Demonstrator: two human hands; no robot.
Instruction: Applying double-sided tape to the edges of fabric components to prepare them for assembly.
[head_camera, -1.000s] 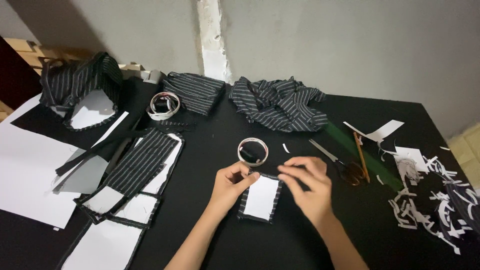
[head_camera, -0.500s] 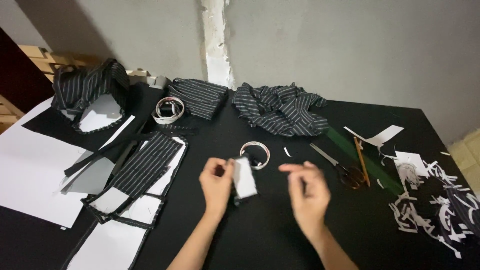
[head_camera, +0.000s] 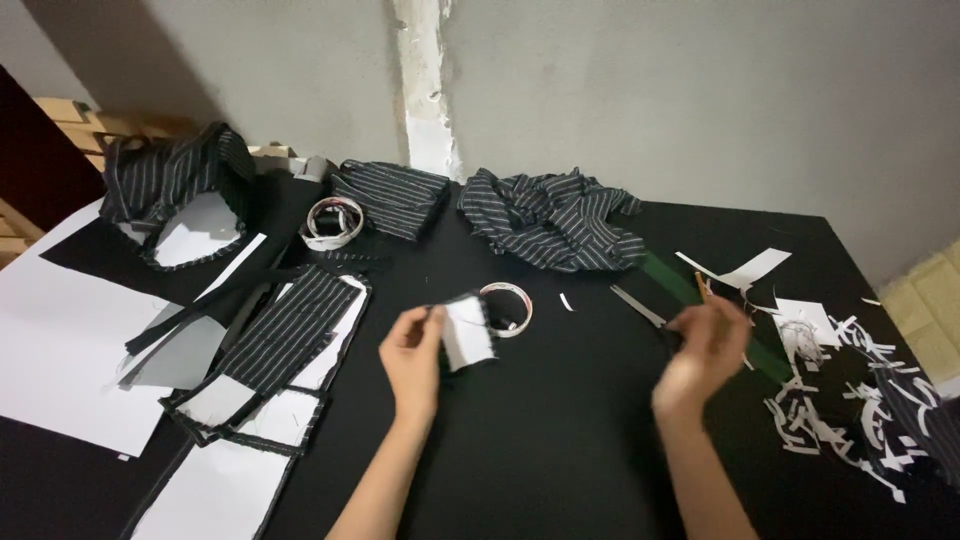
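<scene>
My left hand pinches a small patch of dark striped fabric backed with white paper and holds it up on edge above the black table. A roll of tape lies just behind the patch. My right hand, blurred by motion, is off to the right over the handles of a pair of scissors, whose blades stick out to its left. A pencil lies just beyond its fingers. Whether the right hand grips anything is not clear.
A crumpled striped cloth and a folded one lie at the back, with a second tape roll. Striped panels on white paper and white sheets fill the left. Paper scraps litter the right, beside a green strip.
Both hands held the patch flat on the table. The right hand let go and swung right to the scissors, while the left hand lifted the patch and turned it on edge.
</scene>
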